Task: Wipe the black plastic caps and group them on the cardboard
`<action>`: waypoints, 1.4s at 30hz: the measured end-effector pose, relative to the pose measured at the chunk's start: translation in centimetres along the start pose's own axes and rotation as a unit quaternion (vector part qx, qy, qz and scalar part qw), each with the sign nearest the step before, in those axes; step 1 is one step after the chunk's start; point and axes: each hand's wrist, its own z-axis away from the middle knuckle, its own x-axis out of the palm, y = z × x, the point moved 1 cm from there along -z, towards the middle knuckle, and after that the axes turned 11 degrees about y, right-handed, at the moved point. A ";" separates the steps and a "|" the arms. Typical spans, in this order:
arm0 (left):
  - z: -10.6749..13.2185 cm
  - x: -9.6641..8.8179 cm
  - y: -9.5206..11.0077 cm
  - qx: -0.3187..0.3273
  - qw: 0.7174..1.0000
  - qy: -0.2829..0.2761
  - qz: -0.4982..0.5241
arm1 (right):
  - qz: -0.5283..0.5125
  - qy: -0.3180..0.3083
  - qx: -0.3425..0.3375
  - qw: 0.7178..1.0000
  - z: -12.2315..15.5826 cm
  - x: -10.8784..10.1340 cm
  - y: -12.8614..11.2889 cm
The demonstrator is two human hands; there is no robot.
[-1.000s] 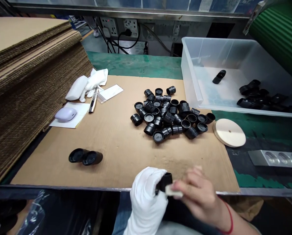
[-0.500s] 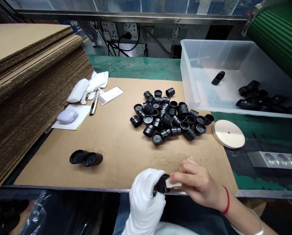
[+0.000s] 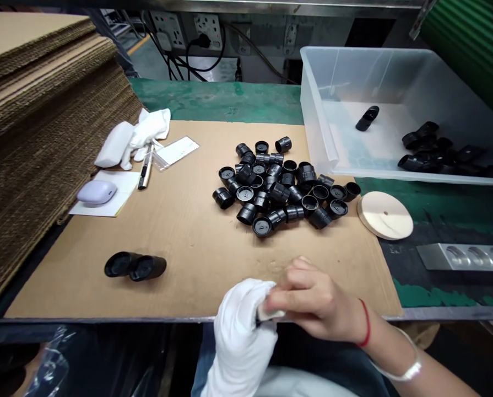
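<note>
My left hand (image 3: 244,331), in a white glove, is closed around a small black cylindrical cap (image 3: 259,321), now almost wholly hidden by the glove. With bare fingers pinched together, my right hand (image 3: 316,300) holds a small cream-coloured pad (image 3: 270,314) against the opening of that cap. Both hands meet at the front edge of a cardboard sheet (image 3: 196,237). Beyond them lies a loose heap of black cylindrical caps (image 3: 278,193), some on their sides and some upright. Two black caps (image 3: 147,268) lie side by side at the front left.
A translucent plastic bin (image 3: 332,160) with several black parts stands at the back right. Near it are a cream disc (image 3: 385,215) and a metal block with round recesses (image 3: 465,257). Stacked cardboard (image 3: 56,116), white gloves (image 3: 151,129), a knife (image 3: 145,170) and a lilac case (image 3: 97,192) occupy the left.
My right hand has moved left, bringing the pad closer into my gloved left hand, and the black cap is now mostly covered. The whole view has shifted slightly.
</note>
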 end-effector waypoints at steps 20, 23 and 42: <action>-0.1 0.1 -0.1 -0.020 1.000 0.019 0.001 | 0.036 -0.006 0.029 0.999 0.3 -1.5 1.0; 0.3 0.1 -0.1 -0.058 0.998 0.015 -0.003 | 0.044 0.022 0.130 0.990 2.2 -3.4 1.1; -0.1 -0.7 -0.5 0.045 0.997 0.019 -0.060 | -0.170 0.248 0.385 0.873 4.7 0.8 -3.0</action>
